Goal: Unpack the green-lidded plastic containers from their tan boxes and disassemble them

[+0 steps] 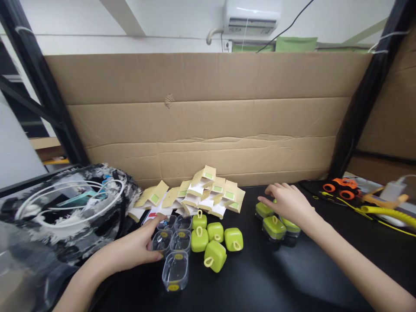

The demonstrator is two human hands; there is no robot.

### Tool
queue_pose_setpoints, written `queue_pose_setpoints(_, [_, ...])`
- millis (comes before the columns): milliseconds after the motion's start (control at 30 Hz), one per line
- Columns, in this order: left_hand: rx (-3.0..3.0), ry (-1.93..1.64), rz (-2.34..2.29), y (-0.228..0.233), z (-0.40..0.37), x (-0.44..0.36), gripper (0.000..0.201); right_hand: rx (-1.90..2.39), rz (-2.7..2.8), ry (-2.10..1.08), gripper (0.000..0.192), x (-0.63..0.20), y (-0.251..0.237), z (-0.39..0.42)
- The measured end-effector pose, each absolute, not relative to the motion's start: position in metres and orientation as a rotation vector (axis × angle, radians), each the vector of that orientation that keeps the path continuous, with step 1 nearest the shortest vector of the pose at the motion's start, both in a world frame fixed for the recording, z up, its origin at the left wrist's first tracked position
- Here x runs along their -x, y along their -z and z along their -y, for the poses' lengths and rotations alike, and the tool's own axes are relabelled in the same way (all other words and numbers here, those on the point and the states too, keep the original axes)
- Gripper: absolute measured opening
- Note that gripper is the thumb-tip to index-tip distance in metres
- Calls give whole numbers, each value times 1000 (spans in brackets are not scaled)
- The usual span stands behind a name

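Observation:
My left hand lies against the left side of a group of clear plastic containers, thumb and fingers spread apart around the leftmost ones. These small containers have yellow round stickers. Close beside them sit several lime-green, rounded lids with pale yellow loops. Over on the right, my right hand is above a cluster of clear containers with green lids. Its fingers are apart and partly cover the rear of that cluster; whether they touch a lid is hidden.
Folded tan cards are heaped at the back, before a cardboard wall. On the left is a black-and-white fabric bundle with a white cable. An orange toy truck and a yellow tube lie at right.

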State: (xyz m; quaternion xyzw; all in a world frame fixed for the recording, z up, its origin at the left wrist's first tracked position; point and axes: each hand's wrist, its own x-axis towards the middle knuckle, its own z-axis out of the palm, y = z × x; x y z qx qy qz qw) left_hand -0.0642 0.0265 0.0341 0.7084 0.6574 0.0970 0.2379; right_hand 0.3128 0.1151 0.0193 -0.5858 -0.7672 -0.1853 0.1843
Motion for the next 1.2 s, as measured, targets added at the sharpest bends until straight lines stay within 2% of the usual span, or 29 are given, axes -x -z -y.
queue_pose_setpoints(133, [-1852,-315,-1814,-35,-20,74,109,1712,2163,426,22,-311,-9,-121])
queue_pose_setpoints(200, [-1912,-442,-1839,-40,-18,74,113,1662,2175,403,20,-309,-14,-120])
queue_pose_setpoints(300, [-2049,-777,-1801,-48,-21,55,98,1415,2126,186,21,-300,-29,-112])
queue_pose_setpoints(400, [-1952,-959,-1488,-50,-26,14,69,1049,1993,-321,24,-283,-37,-97])
queue_pose_setpoints(533, [-1554,-885,-973,-42,-28,-36,57,748,1872,-902,24,-257,-33,-71])
queue_pose_setpoints(633, [-1224,-679,-614,-32,-24,-49,45,608,1843,-1126,22,-245,-27,-58])
queue_pose_setpoints(733, [-1172,-712,-587,-24,-18,-49,39,576,1896,-1126,21,-242,-26,-52])
queue_pose_setpoints(833, [-1333,-853,-747,-19,-13,-48,44,656,1918,-1118,24,-240,-24,-49])
queue_pose_setpoints(1000, [-1701,-938,-1160,-15,-3,-52,51,688,1696,-1378,26,-233,-16,-46])
queue_pose_setpoints(1200, [-1867,-914,-1289,-22,1,-49,64,726,1712,-1212,18,-230,-18,-40])
